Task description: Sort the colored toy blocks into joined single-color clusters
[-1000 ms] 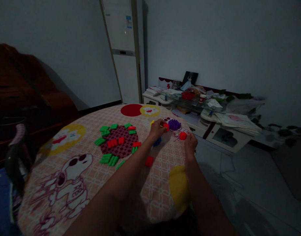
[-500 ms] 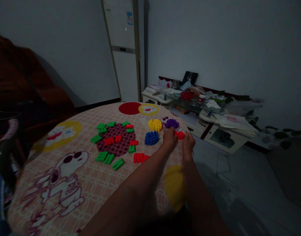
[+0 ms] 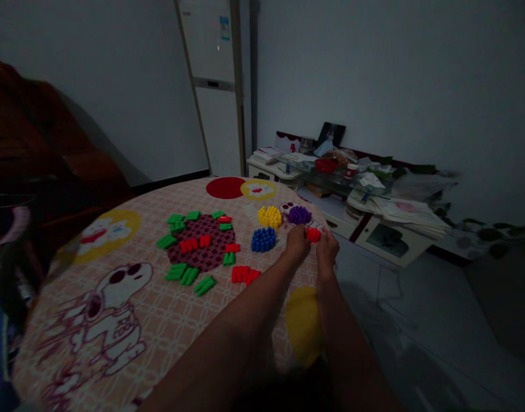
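Observation:
A small cluster of red peg-like plastic pieces (image 3: pixel 313 234) is between my hands at the table's right edge. My left hand (image 3: pixel 297 240) closes on its left side, with fingers bent and partly hidden. My right hand (image 3: pixel 329 247) presses its fingers against the right side. Just beyond them stands a group of purple pegs (image 3: pixel 299 215). Yellow pegs (image 3: pixel 270 217) and blue pegs (image 3: pixel 263 239) stand in tight groups to the left. More red pieces (image 3: pixel 245 274) lie flat beside my left forearm.
Green pieces (image 3: pixel 177 272) and a few red ones are scattered on the patterned tablecloth (image 3: pixel 168 320). Behind the table, a low cabinet (image 3: pixel 386 234) carries papers, a red bowl (image 3: pixel 326 166) and a cup (image 3: pixel 350 170). A wooden seat (image 3: pixel 52 137) is at left.
The red pieces between my hands now sit closer together; a red piece at my left fingertips has joined the cluster. The view has shifted slightly.

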Available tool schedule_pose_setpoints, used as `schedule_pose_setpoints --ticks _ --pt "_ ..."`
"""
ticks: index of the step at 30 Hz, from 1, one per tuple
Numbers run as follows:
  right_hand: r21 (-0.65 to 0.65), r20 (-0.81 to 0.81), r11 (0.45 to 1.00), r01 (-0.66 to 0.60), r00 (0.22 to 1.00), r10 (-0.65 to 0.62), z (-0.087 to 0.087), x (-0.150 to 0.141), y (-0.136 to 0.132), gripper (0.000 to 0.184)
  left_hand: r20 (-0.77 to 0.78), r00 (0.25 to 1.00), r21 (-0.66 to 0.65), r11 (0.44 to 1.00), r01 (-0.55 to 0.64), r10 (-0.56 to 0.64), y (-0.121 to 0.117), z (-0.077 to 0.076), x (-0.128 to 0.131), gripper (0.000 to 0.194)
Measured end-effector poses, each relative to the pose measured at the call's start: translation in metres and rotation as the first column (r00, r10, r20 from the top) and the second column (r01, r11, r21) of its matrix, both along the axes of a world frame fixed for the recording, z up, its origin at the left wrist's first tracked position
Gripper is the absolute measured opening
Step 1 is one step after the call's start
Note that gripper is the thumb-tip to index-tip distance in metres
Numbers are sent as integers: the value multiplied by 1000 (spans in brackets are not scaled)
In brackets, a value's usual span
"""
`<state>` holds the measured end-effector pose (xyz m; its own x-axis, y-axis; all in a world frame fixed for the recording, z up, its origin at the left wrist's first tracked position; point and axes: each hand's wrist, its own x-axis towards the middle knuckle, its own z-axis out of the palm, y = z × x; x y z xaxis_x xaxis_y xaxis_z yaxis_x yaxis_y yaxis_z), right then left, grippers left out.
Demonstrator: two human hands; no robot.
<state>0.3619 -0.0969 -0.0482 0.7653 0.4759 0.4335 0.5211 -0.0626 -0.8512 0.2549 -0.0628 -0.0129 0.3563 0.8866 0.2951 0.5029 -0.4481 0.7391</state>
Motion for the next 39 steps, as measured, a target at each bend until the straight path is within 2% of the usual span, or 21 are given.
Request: schedule_pose_setpoints --ticks 5,9,12,14,18,20,21,23,26,27,29,33,36,39 --pt "11 10 1000 -12 1000 12 0 1 -3 54 -8 1000 15 1000 17 -16 -1 0 -6 18" --pt "18 14 1000 5 1000 -5 -2 2 -5 52 -14 994 86 990 112 -111 1 12 -27 21" --pt "31 28 1000 2 1000 -3 -4 2 -6 51 1 987 129 979 157 -159 4 30 -57 27" --pt "34 34 999 0 999 -1 -5 1 -7 51 -1 990 165 977 137 -139 8 43 -84 29" --pt "28 37 1000 9 999 -10 -5 1 -9 51 -102 993 211 977 -38 61 28 65 -152 29" --pt "26 37 1000 7 999 -8 -5 1 -9 51 -245 949 193 969 -154 200 39 71 -190 28" --pt "25 36 1000 9 999 -10 -5 1 -9 51 -327 902 187 955 -230 281 44 72 -209 29" --pt "23 38 1000 14 999 -15 -4 0 -9 50 -510 784 141 933 -330 354 49 71 -244 35" --pt "23 48 1000 12 999 -13 -2 -2 -9 50 -717 636 19 920 -392 286 49 64 -282 39" --pt "23 53 1000 12 999 -13 -1 -2 -9 50 -754 608 -23 914 -404 250 48 61 -291 38" --pt "22 59 1000 16 998 -17 2 -3 -10 50 -773 591 -46 910 -413 229 47 55 -302 37" --pt "17 57 999 28 998 -29 5 -5 -11 49 -703 626 -12 874 -485 338 51 48 -312 28" --pt "15 64 1000 17 998 -18 6 -4 -11 47 -642 662 9 867 -498 387 52 56 -310 28" --pt "6 63 1000 12 998 -12 4 -2 -9 48 -455 767 88 880 -468 453 46 76 -288 32"
